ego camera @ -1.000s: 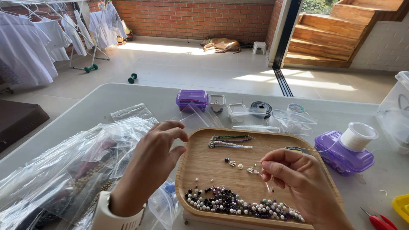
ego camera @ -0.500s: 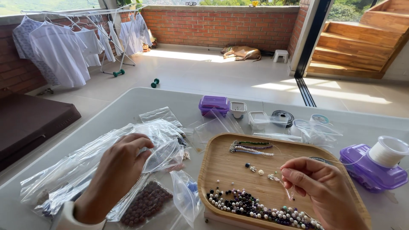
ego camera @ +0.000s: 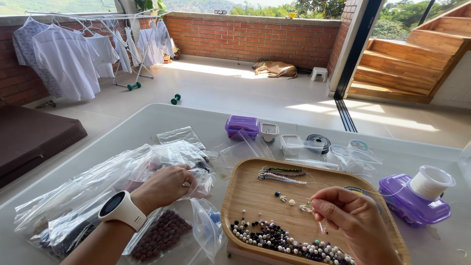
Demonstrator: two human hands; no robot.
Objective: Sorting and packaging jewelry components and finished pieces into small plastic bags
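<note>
Plastic bags (ego camera: 122,181) under closed left hand (ego camera: 164,186)

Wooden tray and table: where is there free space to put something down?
On the wooden tray, bare wood lies between the bead strands and the loose beads. The white table is bare behind the purple box. The plastic bags under the left hand crowd the left side.

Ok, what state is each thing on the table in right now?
left hand: gripping the clear plastic bags
right hand: pinching a thin thread above the wooden tray
loose beads: piled on the tray's near edge
purple box: lid shut
white spool: upright on purple case
</note>
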